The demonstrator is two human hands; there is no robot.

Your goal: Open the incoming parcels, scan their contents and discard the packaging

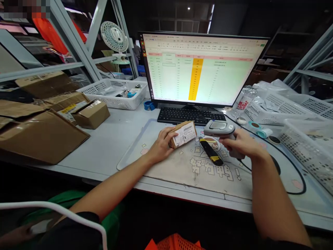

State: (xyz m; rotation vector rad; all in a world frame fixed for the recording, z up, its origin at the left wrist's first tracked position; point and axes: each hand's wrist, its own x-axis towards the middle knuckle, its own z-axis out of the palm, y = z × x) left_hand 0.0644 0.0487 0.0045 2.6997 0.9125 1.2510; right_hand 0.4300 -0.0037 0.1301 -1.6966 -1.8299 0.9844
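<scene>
My left hand (162,144) is closed around a small brown cardboard parcel (183,134) with a white printed label, tilted up off the desk mat (182,166). My right hand (240,143) grips a grey handheld barcode scanner (220,128), its head held just right of the parcel and turned toward the label. A black and yellow utility knife (210,151) lies on the mat between my hands. The scanner's black cable (291,163) loops away to the right.
A black keyboard (191,115) and a monitor (203,69) showing a spreadsheet stand behind. Cardboard boxes (90,113) pile up at left. White baskets sit at back left (114,93) and right (307,146). Tape rolls (260,129) lie near the right basket.
</scene>
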